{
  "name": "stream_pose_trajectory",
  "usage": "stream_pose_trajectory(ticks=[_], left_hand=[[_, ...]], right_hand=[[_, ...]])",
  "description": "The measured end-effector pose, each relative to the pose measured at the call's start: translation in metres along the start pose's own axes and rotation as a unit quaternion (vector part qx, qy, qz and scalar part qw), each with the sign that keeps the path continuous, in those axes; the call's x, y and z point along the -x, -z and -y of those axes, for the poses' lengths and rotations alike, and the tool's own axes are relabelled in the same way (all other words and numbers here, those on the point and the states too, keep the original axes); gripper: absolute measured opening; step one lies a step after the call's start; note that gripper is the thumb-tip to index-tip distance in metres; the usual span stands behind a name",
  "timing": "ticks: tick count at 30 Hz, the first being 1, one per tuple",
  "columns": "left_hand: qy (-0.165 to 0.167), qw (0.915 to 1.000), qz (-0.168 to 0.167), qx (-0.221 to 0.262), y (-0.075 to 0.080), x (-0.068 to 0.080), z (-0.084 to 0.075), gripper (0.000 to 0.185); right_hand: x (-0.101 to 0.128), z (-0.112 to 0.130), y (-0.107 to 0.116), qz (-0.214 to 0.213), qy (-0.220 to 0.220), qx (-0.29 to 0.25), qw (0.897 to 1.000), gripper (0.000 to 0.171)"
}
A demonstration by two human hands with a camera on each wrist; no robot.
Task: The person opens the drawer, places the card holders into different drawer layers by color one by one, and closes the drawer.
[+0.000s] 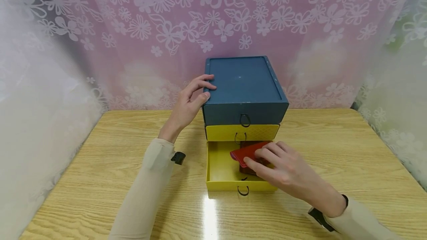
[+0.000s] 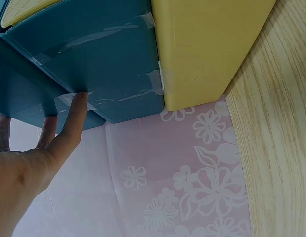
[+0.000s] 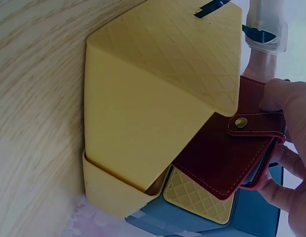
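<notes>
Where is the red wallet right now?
In the head view, the red wallet sits in the open bottom yellow drawer, toward its right side, pinched by the right hand.

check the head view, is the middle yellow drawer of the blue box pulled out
No, the middle yellow drawer sits flush under the blue box top; only the bottom yellow drawer is pulled out.

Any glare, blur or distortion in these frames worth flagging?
Head view: a bright glare streak on the table before the open yellow drawer; edges bow, wide-angle. Left wrist view: sharp, the left hand touches the blue box. Right wrist view: soft, the right hand holds the red wallet.
</notes>
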State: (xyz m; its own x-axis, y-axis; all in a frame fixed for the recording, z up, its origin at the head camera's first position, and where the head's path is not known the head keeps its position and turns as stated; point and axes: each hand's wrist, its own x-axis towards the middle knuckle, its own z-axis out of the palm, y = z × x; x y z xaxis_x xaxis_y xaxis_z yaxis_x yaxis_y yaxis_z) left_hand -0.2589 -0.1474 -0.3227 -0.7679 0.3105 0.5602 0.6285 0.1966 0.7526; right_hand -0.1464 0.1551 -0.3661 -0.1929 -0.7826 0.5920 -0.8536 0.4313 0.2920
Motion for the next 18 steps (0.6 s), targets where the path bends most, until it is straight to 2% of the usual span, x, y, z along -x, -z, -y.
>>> stream_pose_trajectory(ticks=[18], left_hand=[[-0.002, 1.0, -0.001, -0.006, -0.001, -0.002, 0.002, 0.028]], right_hand=[[-0.004, -0.001, -0.011, 0.008, 0.0, -0.029, 1.0, 0.041]])
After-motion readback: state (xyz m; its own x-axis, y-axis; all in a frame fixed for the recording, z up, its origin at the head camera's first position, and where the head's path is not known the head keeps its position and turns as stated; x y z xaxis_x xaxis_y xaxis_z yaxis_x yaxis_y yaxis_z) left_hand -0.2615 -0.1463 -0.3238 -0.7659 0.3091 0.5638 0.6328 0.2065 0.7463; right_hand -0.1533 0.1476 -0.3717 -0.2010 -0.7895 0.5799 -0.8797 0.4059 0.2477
